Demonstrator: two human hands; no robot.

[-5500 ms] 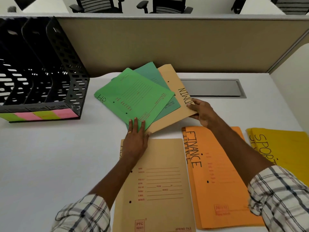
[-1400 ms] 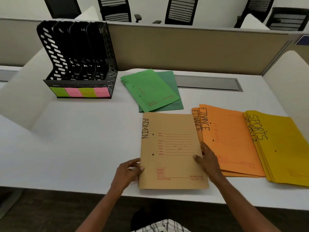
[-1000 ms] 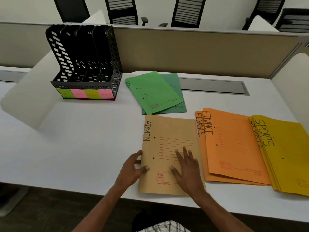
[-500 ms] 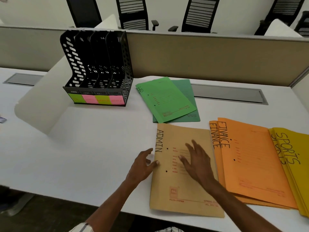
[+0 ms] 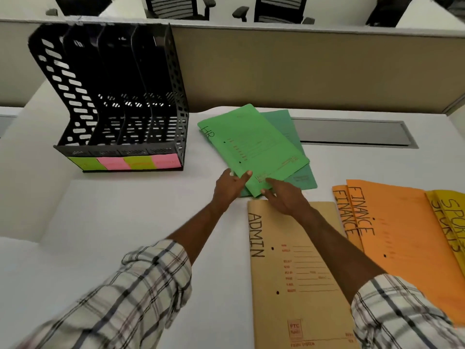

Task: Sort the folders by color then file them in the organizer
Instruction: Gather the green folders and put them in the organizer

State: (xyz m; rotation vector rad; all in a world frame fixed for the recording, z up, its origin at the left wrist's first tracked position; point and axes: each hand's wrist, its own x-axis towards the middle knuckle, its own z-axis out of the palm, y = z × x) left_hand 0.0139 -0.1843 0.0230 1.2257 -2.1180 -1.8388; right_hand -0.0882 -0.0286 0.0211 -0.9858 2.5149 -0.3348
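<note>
Half a second ago our hands lay on the tan ADMIN folder; now both have gone forward to the green pile behind it. Our left hand takes the near corner of the bright green HR folder, thumb on top and the other fingers beneath, so it pinches that corner. Our right hand rests with its fingers spread and flat, the fingertips on the same folder's near edge; we cannot tell whether it grips anything. The view has also come closer to the desk, and our plaid sleeves now show at the bottom.

The HR folder lies askew on a darker green folder, which peeks out at the right and near side. The ADMIN folder lies flat on the white desk just in front of the greens, under our right forearm. To its right two orange FINANCE folders overlap, and past them, at the frame's edge, lie yellow SPORTS folders.

The black mesh organizer stands upright at the far left of the desk, well apart from every folder. Its upright slots show only dark mesh; we see no folder in any of them. Along its front base run four sticky labels, alternating green and pink, whose writing we cannot read.
</note>
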